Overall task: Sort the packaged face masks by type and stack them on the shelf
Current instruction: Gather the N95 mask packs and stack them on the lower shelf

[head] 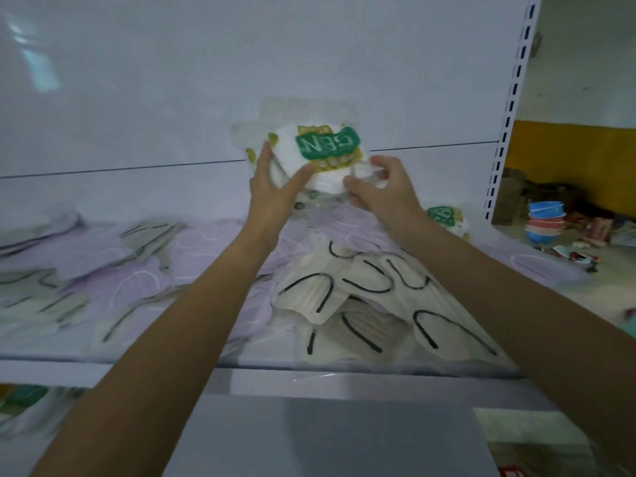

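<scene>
Head cam, what I've got: both arms reach forward and up over the shelf, forearms bare, wrists roughly level. Left hand (pixel 272 187) grips the N95 mask pack (pixel 323 149) on its left side, thumb laid across the front, fingers up along the left edge and behind it. Right hand (pixel 382 191) pinches the clear plastic at the pack's lower right corner, fingers curled in. The pack is off the shelf, held in the air in front of the white back panel (pixel 172 80), green label facing me and upside down. The pack is blurred, so I can't read the print beyond "N95". Below it, the white shelf (pixel 103 368) carries loose, unstacked packs: lilac mask packs (pixel 137 270) across most of the width, grey mask packs (pixel 148 235) mixed in at the left, and cream mask packs with black ear loops (pixel 361 294) overlapping at front centre-right, some running out to the front edge. A second N95 pack (pixel 445 218) lies at the back right, just beyond the right forearm. A perforated upright (pixel 512 98) closes the bay on the right. Past it there is a yellow wall (pixel 568 149), stacked blue and red plastic bowls (pixel 545 225) on the floor, and small clutter around them. On the lower level at far left sit green packs (pixel 24 401), too blurred to tell their type.
</scene>
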`<action>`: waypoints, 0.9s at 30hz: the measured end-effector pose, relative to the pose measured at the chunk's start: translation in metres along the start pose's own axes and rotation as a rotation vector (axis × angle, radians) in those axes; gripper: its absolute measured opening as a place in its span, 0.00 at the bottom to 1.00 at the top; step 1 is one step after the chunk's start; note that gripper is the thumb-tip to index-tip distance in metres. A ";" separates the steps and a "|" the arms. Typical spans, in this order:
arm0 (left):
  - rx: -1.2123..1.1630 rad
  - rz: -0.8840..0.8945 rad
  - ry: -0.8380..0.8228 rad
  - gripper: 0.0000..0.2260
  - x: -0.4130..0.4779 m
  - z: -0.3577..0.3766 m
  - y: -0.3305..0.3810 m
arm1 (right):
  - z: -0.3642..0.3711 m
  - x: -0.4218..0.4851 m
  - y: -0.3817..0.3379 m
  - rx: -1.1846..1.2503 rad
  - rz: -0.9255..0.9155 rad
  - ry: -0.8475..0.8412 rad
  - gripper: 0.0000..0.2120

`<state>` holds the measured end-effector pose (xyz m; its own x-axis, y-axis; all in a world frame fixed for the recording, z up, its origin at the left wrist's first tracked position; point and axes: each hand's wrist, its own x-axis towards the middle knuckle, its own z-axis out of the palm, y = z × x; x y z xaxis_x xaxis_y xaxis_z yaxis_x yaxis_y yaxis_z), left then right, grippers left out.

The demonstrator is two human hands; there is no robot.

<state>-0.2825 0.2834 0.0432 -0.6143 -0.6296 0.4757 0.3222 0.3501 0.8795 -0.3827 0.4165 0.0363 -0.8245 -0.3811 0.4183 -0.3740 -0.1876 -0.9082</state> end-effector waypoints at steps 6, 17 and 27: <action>-0.125 -0.028 -0.007 0.42 -0.001 -0.020 -0.006 | -0.073 0.032 0.017 -0.609 0.003 0.145 0.22; 0.111 -0.263 -0.071 0.28 -0.011 -0.033 -0.017 | -0.120 0.041 0.061 -0.622 0.402 0.043 0.35; 0.131 -0.173 0.092 0.18 -0.031 -0.046 0.008 | -0.086 0.013 -0.033 -0.243 -0.341 -0.235 0.28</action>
<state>-0.2280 0.2740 0.0362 -0.5824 -0.7465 0.3219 0.1179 0.3142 0.9420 -0.4177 0.4960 0.0711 -0.5299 -0.5339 0.6589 -0.7180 -0.1309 -0.6836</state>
